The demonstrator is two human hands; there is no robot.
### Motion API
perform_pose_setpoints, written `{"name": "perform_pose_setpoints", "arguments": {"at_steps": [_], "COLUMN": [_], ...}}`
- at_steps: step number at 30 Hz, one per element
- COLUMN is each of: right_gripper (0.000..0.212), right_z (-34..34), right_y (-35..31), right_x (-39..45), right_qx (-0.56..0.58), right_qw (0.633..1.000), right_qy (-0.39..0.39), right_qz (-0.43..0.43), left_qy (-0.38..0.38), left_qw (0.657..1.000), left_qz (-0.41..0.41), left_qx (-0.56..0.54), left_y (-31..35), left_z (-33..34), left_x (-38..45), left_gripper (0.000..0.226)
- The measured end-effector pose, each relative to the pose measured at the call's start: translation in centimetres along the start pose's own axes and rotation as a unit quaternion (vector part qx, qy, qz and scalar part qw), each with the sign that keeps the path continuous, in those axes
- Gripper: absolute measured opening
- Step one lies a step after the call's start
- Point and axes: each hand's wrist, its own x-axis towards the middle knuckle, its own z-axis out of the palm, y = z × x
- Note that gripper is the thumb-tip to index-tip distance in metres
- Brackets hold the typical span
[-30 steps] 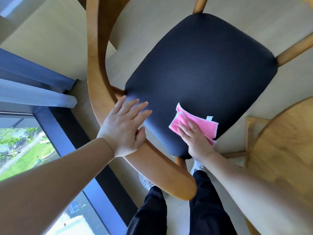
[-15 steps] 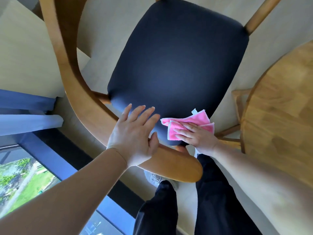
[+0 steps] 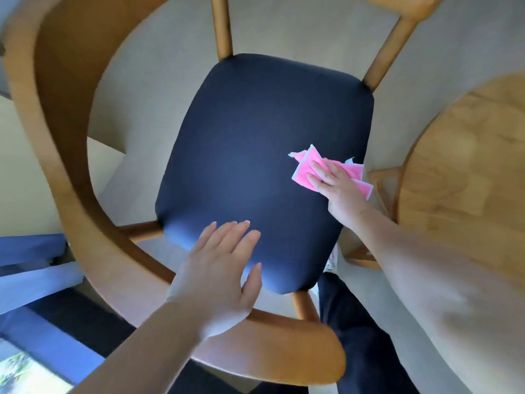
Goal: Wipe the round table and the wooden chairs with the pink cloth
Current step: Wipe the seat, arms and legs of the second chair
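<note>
Here the right hand [image 3: 339, 191] pressed the pink cloth [image 3: 309, 169] flat on the dark seat pad [image 3: 255, 155] of the wooden chair [image 3: 56, 172], near the pad's right edge; fingers straight, grip apart, pushing not pinching. Cloth was folded, white edging showing, one corner hanging past the pad toward the round surface [image 3: 466, 166] at right. Left hand [image 3: 218, 277] rested over the chair's curved backrest rail at the near edge, fingers spread and straight over the pad's near corner, grip apart, holding nothing. Person's dark trouser legs [image 3: 360, 331] showed below the chair.
</note>
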Motion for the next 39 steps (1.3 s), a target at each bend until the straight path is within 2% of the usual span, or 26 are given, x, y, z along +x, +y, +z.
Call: {"name": "perform_pose_setpoints", "arguments": {"at_steps": [2, 6, 9, 14, 19, 22, 26, 29, 31, 33, 36, 39], "right_gripper": [0.069, 0.067, 0.066, 0.069, 0.081, 0.073, 0.073, 0.069, 0.069, 0.064, 0.056, 0.058], "right_z": [0.1, -0.1, -1.6, -4.5, -5.5, -5.3, -4.3, -2.8, -1.6, -0.3, 1.1, 1.2], "right_y": [1.2, 2.4, 4.6, 11.0, 13.8, 13.4, 10.6, 6.2, 2.5, -1.5, -6.3, -7.0], "right_x": [1.4, 3.1, 5.6, 11.7, 16.3, 16.3, 15.2, 14.2, 13.2, 11.5, 8.5, 7.8], "right_qx": [0.013, 0.041, 0.057, 0.040, 0.132, 0.124, 0.054, 0.052, 0.062, 0.066, 0.110, 0.060], "right_qw": [1.000, 0.998, 0.996, 0.994, 0.954, 0.950, 0.976, 0.989, 0.993, 0.988, 0.959, 0.952], "right_qy": [0.009, 0.013, -0.002, -0.016, 0.017, 0.013, -0.029, -0.045, -0.083, -0.133, -0.198, -0.169], "right_qz": [0.019, 0.044, 0.073, 0.102, 0.268, 0.287, 0.208, 0.130, 0.058, -0.043, -0.171, -0.249], "left_qy": [0.035, -0.020, -0.027, -0.022, -0.046, -0.098, -0.144, -0.152, -0.147, -0.150, -0.171, -0.187], "left_qw": [0.999, 0.998, 0.997, 0.997, 0.990, 0.988, 0.984, 0.984, 0.987, 0.987, 0.984, 0.982], "left_qz": [0.005, -0.041, -0.040, 0.017, 0.022, 0.065, 0.088, 0.067, 0.048, 0.037, 0.028, 0.026], "left_qx": [-0.022, -0.045, -0.053, -0.068, -0.129, -0.101, -0.062, -0.056, -0.053, -0.048, -0.038, -0.023], "left_y": [-0.6, -1.2, -1.2, -1.0, -3.1, -4.3, -6.4, -8.2, -9.2, -9.9, -10.4, -10.8], "left_z": [-0.4, -1.1, -0.8, -0.9, 1.5, 2.2, 1.7, 0.4, -0.7, -1.4, -2.1, -2.4], "left_x": [2.8, 7.9, 10.1, 12.8, 14.9, 14.3, 12.4, 11.5, 11.2, 10.9, 10.4, 10.0], "left_gripper": [0.051, 0.047, 0.050, 0.055, 0.050, 0.052, 0.046, 0.043, 0.041, 0.045, 0.049, 0.047]}}
